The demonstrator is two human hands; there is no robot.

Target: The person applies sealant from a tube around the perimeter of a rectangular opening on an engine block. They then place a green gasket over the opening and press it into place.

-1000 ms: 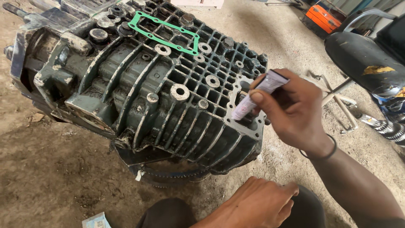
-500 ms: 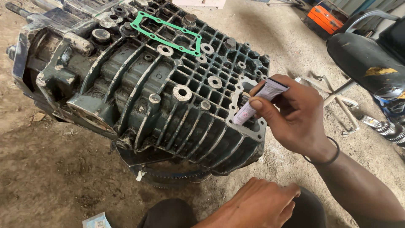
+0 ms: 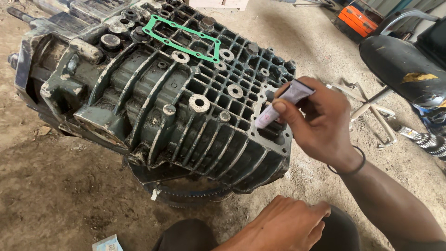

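A large dark ribbed gearbox housing (image 3: 153,93) lies on the dirt floor. On its top far side rests a green gasket (image 3: 182,38). My right hand (image 3: 320,123) holds a small pale tube (image 3: 281,103), nozzle down, against the rim of a rectangular opening at the housing's right end. A dark band circles that wrist. My left hand (image 3: 283,225) rests flat on my dark-trousered knee at the bottom of the view, fingers together, holding nothing.
A black padded seat (image 3: 399,69) on a metal frame stands at the right, with an orange case (image 3: 355,18) behind it. Metal bars (image 3: 371,109) lie on the ground nearby. A toothed ring (image 3: 186,193) sits under the housing. A small packet (image 3: 108,243) lies at the bottom left.
My right hand has shifted slightly along the opening's rim, keeping the tube's nozzle against it. The left hand stays on the knee.
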